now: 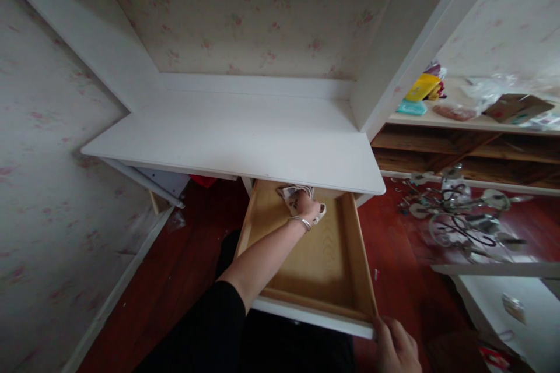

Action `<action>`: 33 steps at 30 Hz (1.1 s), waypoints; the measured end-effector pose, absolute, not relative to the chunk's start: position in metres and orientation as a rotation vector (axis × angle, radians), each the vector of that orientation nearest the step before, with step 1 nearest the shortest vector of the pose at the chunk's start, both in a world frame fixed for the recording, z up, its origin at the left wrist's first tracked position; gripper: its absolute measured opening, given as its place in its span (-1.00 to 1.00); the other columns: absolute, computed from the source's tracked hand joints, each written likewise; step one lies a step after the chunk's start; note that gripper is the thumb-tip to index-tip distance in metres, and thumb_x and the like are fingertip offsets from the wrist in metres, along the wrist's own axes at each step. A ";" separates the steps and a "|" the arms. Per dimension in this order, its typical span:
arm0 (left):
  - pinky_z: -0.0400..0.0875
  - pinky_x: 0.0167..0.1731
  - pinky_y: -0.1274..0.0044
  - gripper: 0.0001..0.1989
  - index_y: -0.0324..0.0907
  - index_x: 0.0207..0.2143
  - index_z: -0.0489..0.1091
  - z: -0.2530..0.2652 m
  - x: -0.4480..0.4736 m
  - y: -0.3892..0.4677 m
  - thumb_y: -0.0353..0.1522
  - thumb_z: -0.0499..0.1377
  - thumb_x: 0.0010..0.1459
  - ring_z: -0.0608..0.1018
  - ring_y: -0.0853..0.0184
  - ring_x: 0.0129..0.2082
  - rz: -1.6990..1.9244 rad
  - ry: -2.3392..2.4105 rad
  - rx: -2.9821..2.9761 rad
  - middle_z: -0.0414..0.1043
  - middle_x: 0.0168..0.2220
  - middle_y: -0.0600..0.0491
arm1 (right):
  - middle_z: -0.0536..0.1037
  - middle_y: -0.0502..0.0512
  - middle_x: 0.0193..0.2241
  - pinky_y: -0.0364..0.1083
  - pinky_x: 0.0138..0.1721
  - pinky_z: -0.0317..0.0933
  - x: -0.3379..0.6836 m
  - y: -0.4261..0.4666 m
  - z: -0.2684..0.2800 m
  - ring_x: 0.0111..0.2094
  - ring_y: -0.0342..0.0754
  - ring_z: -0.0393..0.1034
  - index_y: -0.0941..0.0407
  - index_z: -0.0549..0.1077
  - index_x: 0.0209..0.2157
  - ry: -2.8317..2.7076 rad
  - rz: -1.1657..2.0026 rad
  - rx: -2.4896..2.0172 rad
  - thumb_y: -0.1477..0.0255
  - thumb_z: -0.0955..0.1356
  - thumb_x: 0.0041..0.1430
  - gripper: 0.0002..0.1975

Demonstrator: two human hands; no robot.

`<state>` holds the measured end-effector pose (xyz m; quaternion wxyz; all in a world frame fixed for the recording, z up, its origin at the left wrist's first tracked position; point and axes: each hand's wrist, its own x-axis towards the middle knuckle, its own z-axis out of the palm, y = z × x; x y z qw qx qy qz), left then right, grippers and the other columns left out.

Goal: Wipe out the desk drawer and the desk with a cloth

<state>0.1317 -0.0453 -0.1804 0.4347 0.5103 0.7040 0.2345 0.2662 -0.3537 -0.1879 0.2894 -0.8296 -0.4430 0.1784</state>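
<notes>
Wall: floral wallpaper point(48, 186) fills the 9 o'clock side, running down to a white skirting board.
Table: a white table point(236, 140) spans the middle, its top bare, boxed in by white panels and a papered back wall at 12 o'clock.
Drawer: a pale wooden drawer point(324, 256) with a white front stands pulled out below the table's front edge, at about 6 o'clock from the tabletop.
Left hand: the left hand point(308, 207) reaches deep into the drawer, a bangle on the wrist and a black sleeve further back; its grip is pressed down and curled over a cloth.
Cloth: the cloth point(292, 194), light and patterned, lies at the drawer's far end, at 12 o'clock inside it, partly under the table edge; it looks bunched, though the shadow makes that hard to tell.
Right hand: the right hand point(396, 349) sits at 5 o'clock, fingers closed on the drawer's front right corner.
Floor: dark red boards, with a metal chandelier point(459, 215) lying at 3 o'clock.
Shelf: a shelf point(441, 121) at 2 o'clock carries yellow and teal packets and a cardboard box.
</notes>
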 end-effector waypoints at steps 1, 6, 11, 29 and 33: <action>0.37 -0.06 0.46 -0.50 -0.22 0.05 0.26 -0.180 0.141 -0.047 -0.49 0.19 0.00 0.49 0.16 0.04 0.545 1.723 1.307 0.44 0.01 -0.20 | 0.54 0.16 -0.37 0.06 -0.21 0.26 0.267 -0.353 -0.187 -0.24 0.17 0.35 -0.01 0.41 -0.46 -1.175 0.493 -2.217 -0.12 0.16 0.13 -0.50; 0.39 -0.11 0.47 -0.43 -0.23 0.07 0.29 -0.178 0.174 -0.056 -0.45 0.25 -0.06 0.53 0.14 0.00 0.334 1.520 1.503 0.46 0.02 -0.22 | 0.54 0.16 -0.36 0.07 -0.20 0.24 0.270 -0.353 -0.185 -0.23 0.17 0.34 -0.02 0.40 -0.48 -1.170 0.567 -2.220 -0.13 0.17 0.10 -0.50; 0.42 -0.19 0.46 -0.43 -0.20 0.05 0.37 -0.175 0.186 -0.069 -0.43 0.27 -0.11 0.57 0.10 -0.09 0.125 1.262 1.716 0.51 -0.06 -0.22 | 0.54 0.16 -0.34 0.09 -0.15 0.20 0.268 -0.355 -0.180 -0.19 0.20 0.32 -0.01 0.40 -0.48 -1.067 0.683 -2.263 -0.12 0.20 0.03 -0.52; 0.44 -0.39 0.41 -0.77 -0.09 -0.60 0.34 -0.146 0.102 -0.175 -0.59 0.23 -0.31 0.57 0.13 -0.37 -0.452 0.405 2.193 0.50 -0.49 0.03 | 0.53 0.21 -0.26 0.14 -0.03 0.13 0.261 -0.352 -0.166 -0.06 0.25 0.26 0.02 0.45 -0.40 -0.923 0.821 -2.357 0.01 0.20 -0.03 -0.59; 0.40 -0.44 0.45 -0.77 -0.09 -0.71 0.29 -0.139 0.063 -0.170 -0.57 0.25 -0.35 0.55 0.17 -0.45 -0.416 0.469 2.187 0.43 -0.62 0.06 | 0.53 0.19 -0.31 0.13 -0.06 0.15 0.262 -0.352 -0.166 -0.11 0.24 0.28 0.02 0.43 -0.45 -0.930 0.802 -2.358 0.00 0.21 -0.02 -0.60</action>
